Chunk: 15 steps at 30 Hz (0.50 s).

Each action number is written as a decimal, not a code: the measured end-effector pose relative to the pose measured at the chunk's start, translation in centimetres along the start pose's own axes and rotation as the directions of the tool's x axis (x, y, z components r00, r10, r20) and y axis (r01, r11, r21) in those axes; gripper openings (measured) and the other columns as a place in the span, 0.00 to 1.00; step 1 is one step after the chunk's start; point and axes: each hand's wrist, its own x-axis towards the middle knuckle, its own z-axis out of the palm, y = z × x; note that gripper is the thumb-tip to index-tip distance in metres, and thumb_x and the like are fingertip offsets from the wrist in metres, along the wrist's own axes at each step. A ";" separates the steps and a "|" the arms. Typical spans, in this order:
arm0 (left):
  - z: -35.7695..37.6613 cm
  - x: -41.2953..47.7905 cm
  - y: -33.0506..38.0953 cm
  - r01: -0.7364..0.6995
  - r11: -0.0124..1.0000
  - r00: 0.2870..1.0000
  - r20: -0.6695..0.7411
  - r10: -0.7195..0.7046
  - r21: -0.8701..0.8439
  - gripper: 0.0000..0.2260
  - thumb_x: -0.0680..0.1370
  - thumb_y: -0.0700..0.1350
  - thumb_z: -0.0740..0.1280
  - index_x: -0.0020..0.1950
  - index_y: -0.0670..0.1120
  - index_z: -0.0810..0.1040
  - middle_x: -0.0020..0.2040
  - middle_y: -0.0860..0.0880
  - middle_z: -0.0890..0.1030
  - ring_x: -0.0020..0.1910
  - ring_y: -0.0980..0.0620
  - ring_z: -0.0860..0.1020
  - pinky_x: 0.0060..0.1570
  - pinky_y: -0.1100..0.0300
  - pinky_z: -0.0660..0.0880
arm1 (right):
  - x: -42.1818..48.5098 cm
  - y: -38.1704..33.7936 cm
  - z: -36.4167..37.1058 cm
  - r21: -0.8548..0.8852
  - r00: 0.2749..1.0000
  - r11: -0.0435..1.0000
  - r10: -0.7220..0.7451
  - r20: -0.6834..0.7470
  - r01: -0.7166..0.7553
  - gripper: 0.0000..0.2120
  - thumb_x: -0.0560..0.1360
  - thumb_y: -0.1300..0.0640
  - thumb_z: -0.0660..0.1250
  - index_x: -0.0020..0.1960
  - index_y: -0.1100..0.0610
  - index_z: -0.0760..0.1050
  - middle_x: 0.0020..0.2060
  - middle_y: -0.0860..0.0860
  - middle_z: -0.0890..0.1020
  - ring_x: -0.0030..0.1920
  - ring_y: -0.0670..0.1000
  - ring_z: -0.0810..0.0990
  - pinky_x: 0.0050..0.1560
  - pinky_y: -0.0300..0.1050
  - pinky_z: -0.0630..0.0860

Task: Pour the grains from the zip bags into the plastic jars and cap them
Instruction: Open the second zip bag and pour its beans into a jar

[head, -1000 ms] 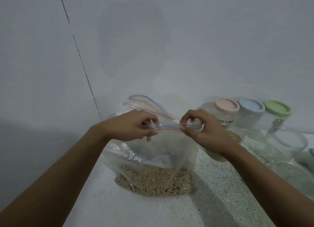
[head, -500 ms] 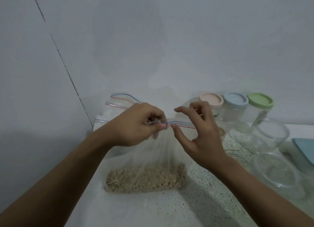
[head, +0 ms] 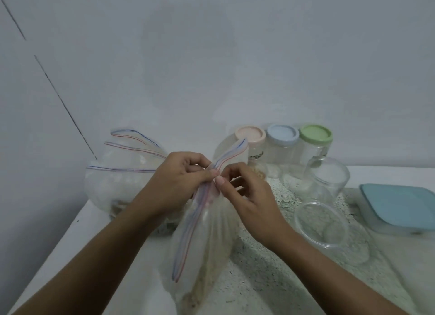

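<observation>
A: Where is the bag sitting?

B: The bag (head: 207,241) is standing on the counter (head: 270,279), front and middle, between the two forearms. It is twisting, so that its zip (head: 188,232) is running down the near side.

A: What are the hands doing?

B: The left hand (head: 179,180) is pinching the bag's top edge, with its fingers curling round the plastic. The right hand (head: 249,197) is pinching the same edge just beside it, thumb and forefinger pressing together on the bag. The two thumbs are almost touching.

A: Is the zip parting?

B: I cannot tell, as the strip is blurring between the fingers. Its far end is sticking up past the hands, in front of the pink jar (head: 250,138).

A: And the grains?

B: The grains (head: 213,267) are lying low inside the bag, showing beige through the plastic.

A: What is standing around it?

B: Other bags (head: 117,185) are slumping behind the left hand, against the wall (head: 211,55). The pink jar, blue jar (head: 281,138) and green jar (head: 315,138) are standing capped in a row at the wall. An open jar (head: 327,175) is standing in front of the green one, and a near jar (head: 321,225), also uncapped, is sitting right of the right wrist. A box (head: 400,206) with a blue lid is lying at the right edge.
</observation>
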 end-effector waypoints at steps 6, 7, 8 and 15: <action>3.8 -1.0 0.0 0.122 0.975 0.992 -0.014 -0.127 -0.186 0.06 0.78 0.34 0.68 0.41 0.36 0.80 0.34 0.43 0.81 0.32 0.50 0.81 0.32 0.62 0.77 | -1.1 0.3 -2.7 0.297 0.981 0.935 0.187 0.057 -0.196 0.10 0.77 0.57 0.73 0.52 0.63 0.78 0.44 0.56 0.80 0.42 0.54 0.80 0.41 0.48 0.79; 4.3 -1.2 -0.1 0.133 0.969 0.991 -0.006 -0.137 -0.208 0.06 0.78 0.34 0.68 0.41 0.37 0.81 0.34 0.42 0.81 0.32 0.49 0.81 0.33 0.62 0.78 | -1.3 0.3 -3.2 0.306 0.978 0.928 0.201 0.061 -0.210 0.11 0.76 0.58 0.74 0.52 0.64 0.79 0.45 0.58 0.81 0.42 0.54 0.79 0.43 0.50 0.78; 4.9 -1.4 -0.3 0.146 0.960 0.989 0.005 -0.149 -0.238 0.06 0.79 0.35 0.68 0.42 0.37 0.80 0.34 0.42 0.82 0.33 0.48 0.81 0.33 0.62 0.78 | -1.5 0.4 -3.8 0.308 0.975 0.925 0.214 0.060 -0.222 0.12 0.75 0.58 0.75 0.52 0.65 0.80 0.46 0.60 0.82 0.42 0.54 0.79 0.46 0.51 0.79; 7.0 -2.5 -1.3 0.230 0.903 0.970 0.160 -0.183 -0.362 0.13 0.81 0.42 0.63 0.50 0.37 0.85 0.49 0.36 0.86 0.48 0.38 0.86 0.49 0.50 0.84 | -2.5 1.1 -6.5 0.208 0.963 0.940 0.267 0.048 -0.271 0.09 0.69 0.56 0.80 0.47 0.57 0.86 0.40 0.57 0.84 0.40 0.50 0.78 0.50 0.50 0.82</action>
